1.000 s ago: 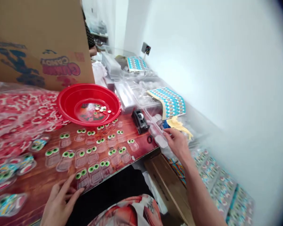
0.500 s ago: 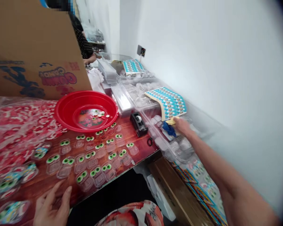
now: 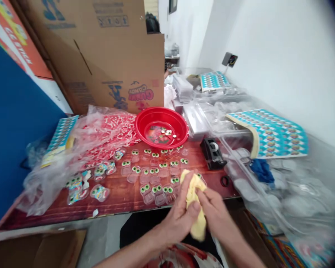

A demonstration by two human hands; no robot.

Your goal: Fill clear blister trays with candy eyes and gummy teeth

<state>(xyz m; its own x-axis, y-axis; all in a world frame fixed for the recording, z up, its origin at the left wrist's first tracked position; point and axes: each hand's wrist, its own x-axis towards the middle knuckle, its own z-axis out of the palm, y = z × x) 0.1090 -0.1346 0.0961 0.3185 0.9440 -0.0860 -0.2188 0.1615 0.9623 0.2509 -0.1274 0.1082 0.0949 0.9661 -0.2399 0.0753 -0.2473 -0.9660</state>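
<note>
A crumpled yellow cloth is gripped between my two hands above the table's front edge. My left hand holds it from the left, thumb across its front. From the other side, my right hand closes on it, slightly blurred. Just left of the hands, rows of small clear plastic cases lie on the wooden-patterned table, each with a pair of green eye pieces. Further left are several filled cases with blue, white and red contents.
Behind the cases stands a red basin with a few eye pieces. A bag of red-and-white pieces lies left of it. A black tape dispenser is to the right, beside clear bins holding a blue cloth and sticker sheets.
My right hand has come back from the bin with the yellow cloth. My left hand has left the table and joined it on the cloth. The view has turned left.
</note>
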